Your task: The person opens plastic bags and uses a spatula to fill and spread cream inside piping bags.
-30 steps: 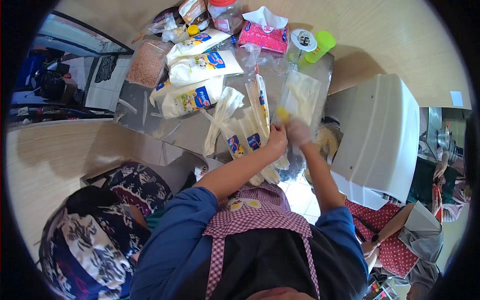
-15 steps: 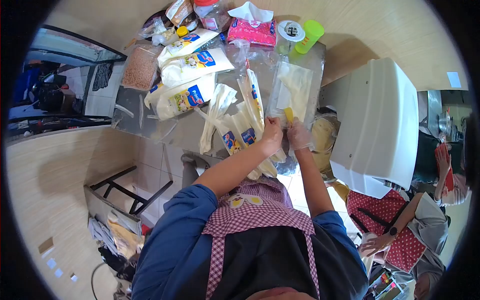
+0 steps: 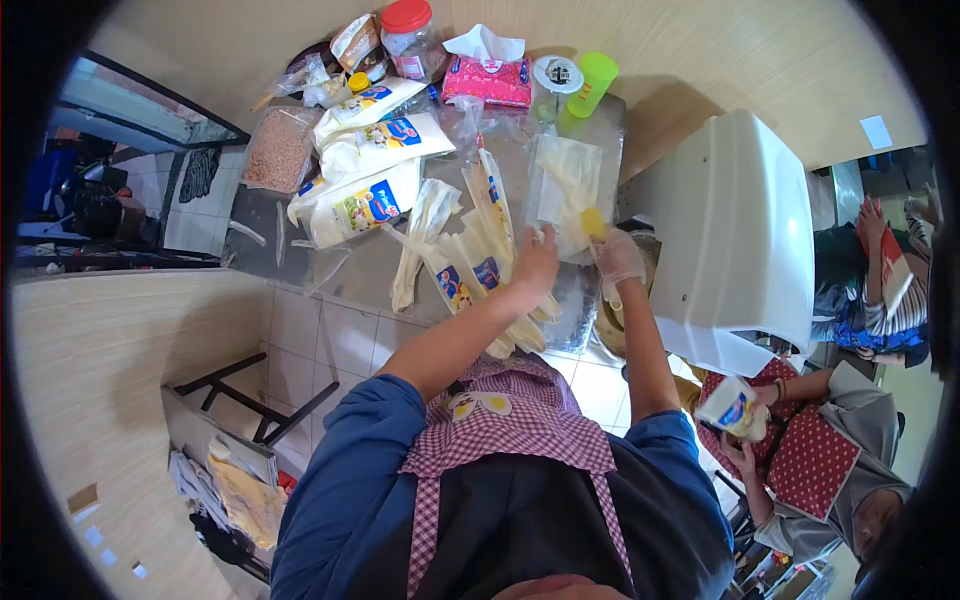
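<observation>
One metal table [image 3: 612, 150]: pretty crowded tbh, and a big white housing [image 3: 740, 240] is parked just off its right side.
White packs [image 3: 370, 207]: blue-labelled, plump, piled toward the far left.
Flattened sleeves [image 3: 452, 287]: fanned out along the near edge, a couple with blue labels showing.
Clear bag [image 3: 570, 180]: laid flat to the right of the sleeves, something pale seen through it.
Left hand [image 3: 537, 265]: fingers half curled at the bag's near-left corner; whether plastic is pinched can't be told.
Right hand [image 3: 620, 258]: covered in a clear glove, fingertips closed on a yellow piece [image 3: 593, 222].
Yellow piece: held at the bag's right edge. Step in hand is best guessed as handling at that bag; steady plastic and a light grip seem called for next.
</observation>
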`<action>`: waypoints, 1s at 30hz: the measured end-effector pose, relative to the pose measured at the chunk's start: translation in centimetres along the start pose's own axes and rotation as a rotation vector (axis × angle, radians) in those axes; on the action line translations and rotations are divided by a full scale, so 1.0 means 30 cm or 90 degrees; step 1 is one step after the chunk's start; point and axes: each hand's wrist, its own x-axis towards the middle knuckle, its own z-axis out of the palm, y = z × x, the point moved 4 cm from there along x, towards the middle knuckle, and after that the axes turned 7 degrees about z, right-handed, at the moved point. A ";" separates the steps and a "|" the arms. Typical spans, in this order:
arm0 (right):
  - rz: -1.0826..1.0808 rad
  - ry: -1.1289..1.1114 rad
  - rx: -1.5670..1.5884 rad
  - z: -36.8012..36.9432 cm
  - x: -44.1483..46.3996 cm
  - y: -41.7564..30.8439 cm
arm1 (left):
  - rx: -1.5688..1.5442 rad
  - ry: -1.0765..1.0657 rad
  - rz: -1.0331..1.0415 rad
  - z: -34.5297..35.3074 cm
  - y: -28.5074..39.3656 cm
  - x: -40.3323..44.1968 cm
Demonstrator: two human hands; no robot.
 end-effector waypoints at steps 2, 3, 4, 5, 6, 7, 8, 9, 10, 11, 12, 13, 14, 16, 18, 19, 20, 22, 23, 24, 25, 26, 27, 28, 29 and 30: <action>0.005 0.012 0.018 -0.044 0.005 -0.018 | -0.110 -0.029 0.054 -0.021 0.072 -0.004; 0.009 0.019 0.034 -0.068 0.003 -0.032 | -0.223 -0.060 0.107 -0.032 0.116 -0.008; 0.007 0.019 0.032 -0.085 -0.012 -0.055 | -0.224 -0.058 0.105 0.001 0.153 -0.011; -0.075 0.023 0.016 -0.099 -0.038 -0.102 | -0.187 0.013 0.068 0.055 0.178 -0.009; -0.157 0.027 -0.001 -0.106 -0.050 -0.136 | -0.150 0.083 0.032 0.079 0.182 -0.003; -0.158 0.026 -0.003 -0.077 -0.046 -0.128 | -0.152 0.084 0.031 0.080 0.176 -0.002; -0.166 -0.023 -0.086 -0.012 -0.045 -0.115 | -0.143 0.058 0.032 0.085 0.167 -0.008; -0.174 -0.071 -0.169 0.044 -0.043 -0.091 | -0.134 0.031 0.033 0.091 0.158 -0.012; -0.173 -0.075 -0.170 0.050 -0.046 -0.094 | -0.138 0.030 0.033 0.097 0.148 -0.009; -0.159 -0.045 -0.198 0.053 -0.052 -0.096 | -0.179 0.006 0.044 0.108 0.142 -0.004; -0.146 -0.015 -0.227 0.054 -0.051 -0.097 | -0.220 -0.017 0.056 0.117 0.141 0.003; -0.145 -0.018 -0.230 0.040 -0.039 -0.112 | -0.224 -0.016 0.056 0.135 0.150 0.014; -0.157 -0.023 -0.271 0.018 -0.020 -0.139 | -0.192 0.019 0.041 0.154 0.160 0.022; -0.166 -0.033 -0.309 0.020 0.009 -0.152 | -0.162 0.049 0.027 0.166 0.164 0.017; -0.245 0.057 -0.312 0.021 0.038 -0.159 | -0.066 0.009 0.090 0.130 0.155 0.016; -0.245 0.054 -0.312 0.024 0.050 -0.157 | -0.067 0.007 0.090 0.149 0.154 0.020; -0.245 0.057 -0.305 0.024 0.058 -0.156 | -0.075 0.032 0.085 0.161 0.151 0.022; -0.249 0.058 -0.296 0.029 0.082 -0.162 | -0.082 0.054 0.077 0.144 0.130 0.021; -0.246 0.075 -0.300 0.026 0.094 -0.165 | -0.152 0.007 0.094 0.104 0.116 0.020; -0.243 0.091 -0.304 0.021 0.106 -0.166 | -0.224 -0.040 0.111 0.061 0.104 0.016; -0.245 0.090 -0.304 0.024 0.121 -0.163 | -0.224 -0.040 0.109 0.072 0.106 0.015; -0.228 0.092 -0.328 0.031 0.140 -0.157 | -0.208 -0.011 0.103 0.078 0.107 0.011; -0.211 0.095 -0.353 0.037 0.158 -0.149 | -0.191 0.018 0.096 0.086 0.110 0.008; -0.212 0.094 -0.352 0.037 0.171 -0.150 | -0.191 0.018 0.095 0.100 0.117 0.008; -0.210 0.120 -0.383 0.033 0.186 -0.152 | -0.168 0.011 0.087 0.113 0.124 0.012; -0.207 0.145 -0.415 0.027 0.201 -0.154 | -0.145 0.004 0.080 0.126 0.129 0.014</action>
